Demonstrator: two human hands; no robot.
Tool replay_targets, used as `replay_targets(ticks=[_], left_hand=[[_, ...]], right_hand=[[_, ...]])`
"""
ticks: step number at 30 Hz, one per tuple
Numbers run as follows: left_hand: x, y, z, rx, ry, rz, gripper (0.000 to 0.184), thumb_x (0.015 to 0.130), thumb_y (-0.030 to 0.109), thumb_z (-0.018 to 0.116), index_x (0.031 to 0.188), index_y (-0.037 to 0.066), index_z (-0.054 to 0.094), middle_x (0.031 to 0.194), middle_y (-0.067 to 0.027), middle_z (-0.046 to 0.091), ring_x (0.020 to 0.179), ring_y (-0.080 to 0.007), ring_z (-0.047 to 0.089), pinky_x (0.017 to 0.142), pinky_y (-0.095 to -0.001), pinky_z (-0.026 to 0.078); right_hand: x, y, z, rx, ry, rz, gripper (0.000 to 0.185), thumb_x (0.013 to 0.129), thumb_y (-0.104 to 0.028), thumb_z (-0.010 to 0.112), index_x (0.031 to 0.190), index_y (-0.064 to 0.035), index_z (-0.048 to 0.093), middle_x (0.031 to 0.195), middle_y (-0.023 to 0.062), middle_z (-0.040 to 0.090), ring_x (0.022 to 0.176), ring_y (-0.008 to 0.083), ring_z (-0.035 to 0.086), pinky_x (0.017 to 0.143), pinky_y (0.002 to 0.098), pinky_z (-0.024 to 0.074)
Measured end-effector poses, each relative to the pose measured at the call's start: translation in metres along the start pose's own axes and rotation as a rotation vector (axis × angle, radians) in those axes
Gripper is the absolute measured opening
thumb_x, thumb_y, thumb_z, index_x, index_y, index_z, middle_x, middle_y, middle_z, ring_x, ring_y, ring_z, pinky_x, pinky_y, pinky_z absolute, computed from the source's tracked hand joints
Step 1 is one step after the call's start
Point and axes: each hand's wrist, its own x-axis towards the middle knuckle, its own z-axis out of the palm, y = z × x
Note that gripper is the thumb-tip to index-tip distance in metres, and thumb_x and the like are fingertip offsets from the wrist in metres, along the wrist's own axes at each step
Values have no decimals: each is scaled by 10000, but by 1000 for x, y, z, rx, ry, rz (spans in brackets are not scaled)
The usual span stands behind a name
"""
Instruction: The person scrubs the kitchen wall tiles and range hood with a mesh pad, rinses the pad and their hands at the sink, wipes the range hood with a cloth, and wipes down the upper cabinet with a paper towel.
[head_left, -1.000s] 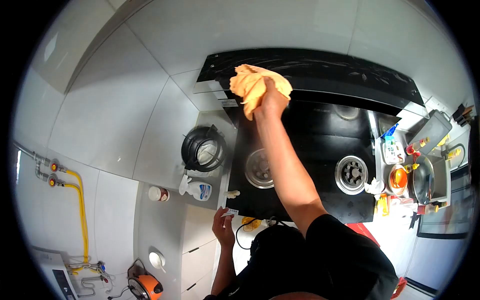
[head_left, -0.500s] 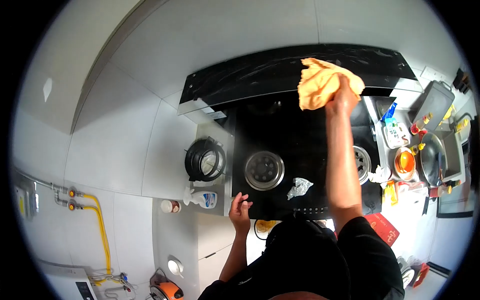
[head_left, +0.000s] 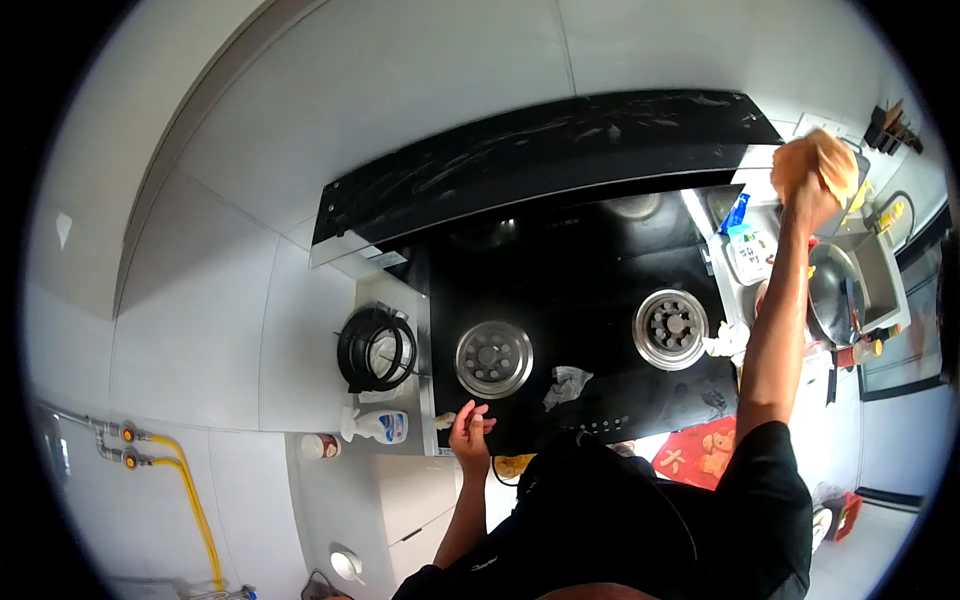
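My right hand (head_left: 812,205) grips a crumpled orange cloth (head_left: 815,165), raised at the right beyond the stove's right end. Near the front left edge of the black stove (head_left: 570,290), my left hand (head_left: 470,432) has its fingers apart and holds nothing. Just behind it is the left burner (head_left: 494,359); the right burner (head_left: 670,329) lies farther right. A crumpled grey-white wrapper (head_left: 568,386) rests on the glass between them. The tilted black panel (head_left: 550,155) along the stove's back bears pale streaks.
Left of the stove stand black pan supports (head_left: 376,350), a spray bottle (head_left: 378,426) and a jar (head_left: 320,446). On the right are a wok (head_left: 835,290), a sink (head_left: 885,275), a white pack (head_left: 750,254) and bottles. A red mat (head_left: 695,452) lies below.
My right hand has swept the cloth rightward along the back panel and past its right end. My left hand stays near the stove's front left edge. The view has shifted.
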Motion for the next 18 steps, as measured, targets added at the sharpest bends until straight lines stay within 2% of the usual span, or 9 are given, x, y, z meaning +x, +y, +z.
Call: replay_targets(ticks=[1,3,5,7,10,11,13,16,18], left_hand=[[-2,-2,1,-9,12,-4,360,1038,172,530,1336,-26,562,1134,-150,704,830,-182,711,732,-288,564],[-4,-3,1,-40,-36,-32,358,1037,179,535,1328,-29,568,1127,-154,708,837,-186,713,727,-286,563],[-8,-5,-3,-71,-23,-57,355,1036,184,543,1316,-30,578,1114,-155,712,848,-190,714,746,-296,574],[-9,-15,-13,-81,-34,-143,355,1034,190,550,1309,-32,583,1109,-158,714,864,-194,714,777,-311,584],[-21,-31,-32,-153,8,-204,347,1032,196,570,1298,-26,594,1095,-149,717,876,-183,709,796,-307,580],[-22,-36,-38,-216,19,-238,330,1033,179,572,1295,-20,598,1089,-136,718,880,-170,703,798,-292,570],[-25,-35,-52,-199,28,-247,322,1031,176,576,1283,-22,608,1081,-142,720,875,-175,704,800,-294,571],[-29,-42,-70,-247,75,-267,318,1029,186,580,1262,-26,623,1062,-146,725,867,-178,704,797,-298,571],[-33,-49,-84,-204,126,-244,395,1019,294,604,1256,-21,631,1048,-163,736,846,-209,727,734,-314,579]], right_hand=[[4,9,12,-91,-79,22,266,956,-226,666,1050,19,711,998,146,736,957,232,710,859,337,548],[23,21,46,-610,-717,215,511,1013,-449,536,1048,38,686,927,245,711,949,335,709,834,398,537],[8,20,85,-609,-1119,6,672,1021,-573,427,1091,58,644,896,308,674,955,419,683,826,461,511],[-12,-18,105,-551,-1194,30,631,1037,-546,429,1268,24,568,1072,269,688,1046,403,665,906,454,490],[-56,-28,147,-467,-1236,-26,605,1045,-511,441,1337,2,573,1236,247,654,1194,387,608,987,425,464],[-70,-51,159,-418,-1262,-169,578,1058,-490,422,1275,12,610,1225,249,656,1171,399,614,987,437,466],[-96,-87,195,-420,-1454,-262,536,1059,-452,431,1218,19,631,1195,247,670,1140,411,622,991,447,470],[-150,-129,248,-410,-1469,-372,501,1034,-418,461,1143,28,663,1162,240,689,1128,397,637,997,454,480],[-182,-180,279,-463,-1571,-403,489,1033,-391,449,1188,27,650,1237,257,645,1200,405,589,1049,463,441]])
